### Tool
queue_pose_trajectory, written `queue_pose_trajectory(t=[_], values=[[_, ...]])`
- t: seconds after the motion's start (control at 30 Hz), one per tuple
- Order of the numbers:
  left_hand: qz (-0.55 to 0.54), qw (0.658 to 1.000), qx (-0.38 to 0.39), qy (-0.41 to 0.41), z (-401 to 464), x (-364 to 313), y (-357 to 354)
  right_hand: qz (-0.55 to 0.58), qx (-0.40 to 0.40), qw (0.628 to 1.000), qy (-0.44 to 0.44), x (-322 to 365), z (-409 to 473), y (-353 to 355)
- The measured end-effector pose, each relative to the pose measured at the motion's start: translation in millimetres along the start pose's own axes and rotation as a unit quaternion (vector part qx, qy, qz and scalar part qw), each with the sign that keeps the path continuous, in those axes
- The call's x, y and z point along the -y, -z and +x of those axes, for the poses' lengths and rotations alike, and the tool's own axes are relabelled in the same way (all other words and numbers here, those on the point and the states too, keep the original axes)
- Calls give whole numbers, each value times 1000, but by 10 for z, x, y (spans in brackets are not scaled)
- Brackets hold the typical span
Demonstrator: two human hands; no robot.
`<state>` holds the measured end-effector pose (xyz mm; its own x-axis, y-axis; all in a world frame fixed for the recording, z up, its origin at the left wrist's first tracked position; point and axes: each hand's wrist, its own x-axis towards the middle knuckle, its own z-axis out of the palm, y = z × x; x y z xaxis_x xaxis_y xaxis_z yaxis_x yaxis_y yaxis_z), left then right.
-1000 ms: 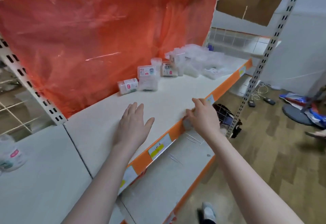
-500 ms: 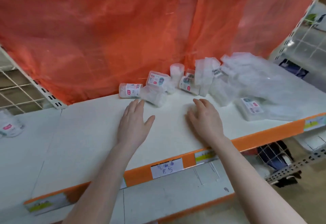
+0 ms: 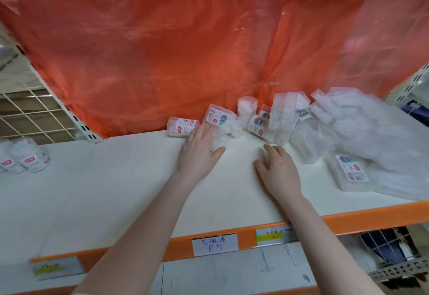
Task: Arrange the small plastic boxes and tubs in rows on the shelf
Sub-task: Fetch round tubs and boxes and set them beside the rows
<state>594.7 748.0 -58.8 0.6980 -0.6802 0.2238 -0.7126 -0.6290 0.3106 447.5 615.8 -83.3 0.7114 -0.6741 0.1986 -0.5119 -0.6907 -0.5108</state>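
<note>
We are at the start of the sorting: nothing on the shelf [image 3: 130,185] stands in a row yet, and the small plastic boxes and tubs lie in a loose heap at centre right of the frame, against the red plastic sheet [image 3: 162,51]. Our left hand [image 3: 199,153] reaches into the near edge of that heap, fingers spread and fairly straight, touching a clear tub [image 3: 220,139] under the thumb, with a labelled tub lying on its side [image 3: 182,127] just beside the fingertips; we cannot tell whether it grips anything. Our right hand [image 3: 279,170] rests on the shelf, relaxed and holding nothing, near a leaning labelled box [image 3: 257,124]. A flat labelled box [image 3: 350,171] lies apart at the right. Next, we judge, each hand must close on one item and set it upright along the back.
</note>
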Motion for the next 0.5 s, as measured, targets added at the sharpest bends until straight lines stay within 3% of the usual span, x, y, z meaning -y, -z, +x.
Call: queue_pose_trajectory(t=[0.5], values=[[25,998,-55,-30,-85,117,-54,-26,2,1000,14,-36,-15,-20]])
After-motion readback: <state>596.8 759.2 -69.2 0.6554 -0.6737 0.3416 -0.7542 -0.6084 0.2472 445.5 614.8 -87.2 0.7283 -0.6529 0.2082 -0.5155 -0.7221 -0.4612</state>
